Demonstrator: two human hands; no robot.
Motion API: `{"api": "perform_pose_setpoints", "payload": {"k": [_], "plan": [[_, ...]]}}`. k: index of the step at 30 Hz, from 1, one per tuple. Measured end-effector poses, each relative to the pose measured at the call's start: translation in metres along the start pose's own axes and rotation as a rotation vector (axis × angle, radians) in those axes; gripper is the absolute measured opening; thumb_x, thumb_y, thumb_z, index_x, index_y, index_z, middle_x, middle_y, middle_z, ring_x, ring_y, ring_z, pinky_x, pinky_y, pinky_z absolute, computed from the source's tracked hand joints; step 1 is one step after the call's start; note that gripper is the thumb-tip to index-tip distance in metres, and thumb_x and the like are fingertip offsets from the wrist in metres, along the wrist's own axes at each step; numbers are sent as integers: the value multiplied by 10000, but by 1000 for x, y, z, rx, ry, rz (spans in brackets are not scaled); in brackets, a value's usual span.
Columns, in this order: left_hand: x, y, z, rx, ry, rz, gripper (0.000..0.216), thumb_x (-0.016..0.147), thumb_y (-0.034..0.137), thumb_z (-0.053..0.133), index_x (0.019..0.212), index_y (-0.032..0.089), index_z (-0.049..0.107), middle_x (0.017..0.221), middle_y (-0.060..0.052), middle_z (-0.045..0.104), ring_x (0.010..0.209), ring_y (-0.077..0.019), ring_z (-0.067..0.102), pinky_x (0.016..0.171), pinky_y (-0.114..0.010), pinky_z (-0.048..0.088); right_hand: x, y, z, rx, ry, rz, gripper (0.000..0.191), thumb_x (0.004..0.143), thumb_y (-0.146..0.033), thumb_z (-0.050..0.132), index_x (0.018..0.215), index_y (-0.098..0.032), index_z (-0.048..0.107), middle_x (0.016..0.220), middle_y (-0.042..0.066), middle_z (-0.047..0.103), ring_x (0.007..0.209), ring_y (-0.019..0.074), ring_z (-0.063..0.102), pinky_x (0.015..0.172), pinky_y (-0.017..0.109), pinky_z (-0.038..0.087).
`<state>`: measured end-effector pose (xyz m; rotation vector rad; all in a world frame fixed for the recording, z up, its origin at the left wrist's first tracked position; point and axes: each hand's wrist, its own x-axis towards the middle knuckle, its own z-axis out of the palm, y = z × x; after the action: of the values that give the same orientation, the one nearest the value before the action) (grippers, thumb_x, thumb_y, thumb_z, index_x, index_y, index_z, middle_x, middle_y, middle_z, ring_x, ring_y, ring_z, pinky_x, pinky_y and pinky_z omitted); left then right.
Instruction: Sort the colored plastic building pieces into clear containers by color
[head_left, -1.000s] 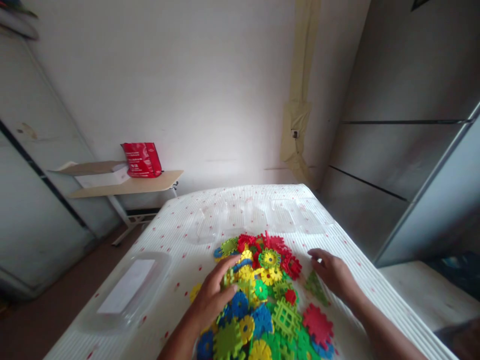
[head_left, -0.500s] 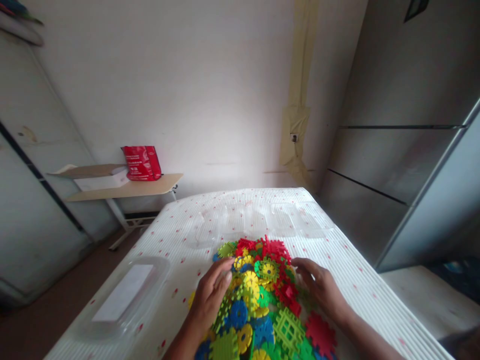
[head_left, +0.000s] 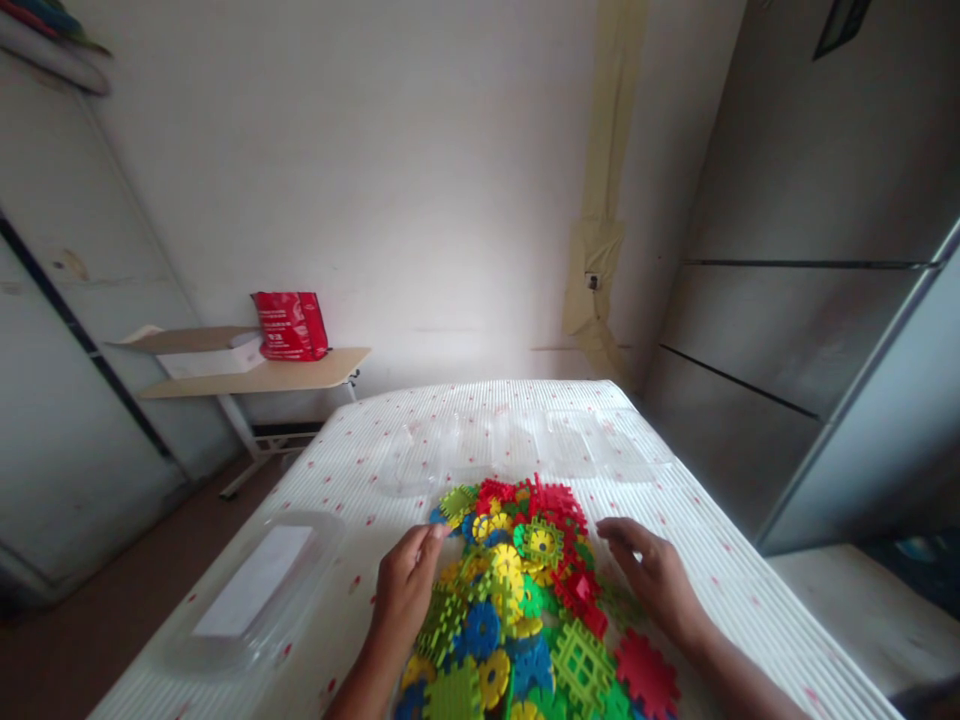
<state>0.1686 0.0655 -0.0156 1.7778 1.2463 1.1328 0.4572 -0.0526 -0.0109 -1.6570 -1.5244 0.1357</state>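
White dotted tablecloth; plastic piece pile at near end, between hands. Left hand at left edge, thumb near fingers, can't tell if pinching. Right hand just beside right edge, fingers loosely parted. Clear tray beyond.

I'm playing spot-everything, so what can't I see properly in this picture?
All in the head view:
Lowest pieces in the colourful pile: buried under upper ones.
Pile's near end: cut off by the bottom edge.
Anything under the left hand: covered by the hand.
Words on the red bag: too small and blurred.
Inside the white box: hidden by the brown cover.
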Motion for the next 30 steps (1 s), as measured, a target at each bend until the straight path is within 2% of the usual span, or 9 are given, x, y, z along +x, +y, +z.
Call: {"api": "perform_pose_setpoints", "payload": {"k": [3, 7, 10, 18, 26, 30], "plan": [[0, -2, 0, 27, 29, -11, 431, 815, 508, 417, 827, 174, 688, 815, -70, 723, 821, -236, 658, 787, -323, 492, 1, -14, -2, -11, -61, -78, 253, 862, -312, 421, 931, -185, 629, 865, 71, 682, 735, 176, 642, 645, 290, 530], [1, -5, -1, 41, 68, -12, 446, 818, 515, 399, 803, 176, 688, 788, -74, 722, 797, -235, 659, 765, -317, 493, 7, -34, 3, -36, -148, -199, 220, 868, -297, 459, 992, -211, 620, 1000, 89, 652, 896, 194, 611, 777, 332, 515], [2, -6, -1, 39, 87, -6, 451, 824, 507, 396, 838, 165, 690, 791, -76, 721, 779, -230, 658, 739, -311, 496, 15, -43, 8, -92, -194, -267, 230, 844, -292, 515, 1039, -216, 611, 1055, 91, 637, 954, 209, 584, 820, 355, 492], [1, -5, -2, 39, 68, 32, 398, 853, 438, 389, 839, 167, 680, 803, -61, 714, 779, -200, 648, 733, -275, 477, 23, -44, 24, -276, -283, -219, 370, 756, -274, 621, 1119, -210, 589, 1057, 90, 640, 955, 247, 558, 804, 381, 449], [-6, 12, -3, 208, -80, 154, 252, 791, 383, 512, 795, 195, 680, 759, -28, 688, 700, -159, 620, 665, -234, 450, 20, -41, 25, -275, -223, -258, 346, 789, -344, 589, 1110, -214, 594, 1029, 81, 663, 916, 235, 600, 795, 378, 461], [-4, 8, -5, 307, -25, 148, 221, 803, 312, 485, 861, 203, 668, 845, -39, 684, 777, -169, 628, 712, -261, 465, 15, -32, 21, -265, -124, -298, 330, 839, -393, 522, 1110, -214, 582, 1035, 78, 666, 928, 231, 606, 813, 389, 465]]}}
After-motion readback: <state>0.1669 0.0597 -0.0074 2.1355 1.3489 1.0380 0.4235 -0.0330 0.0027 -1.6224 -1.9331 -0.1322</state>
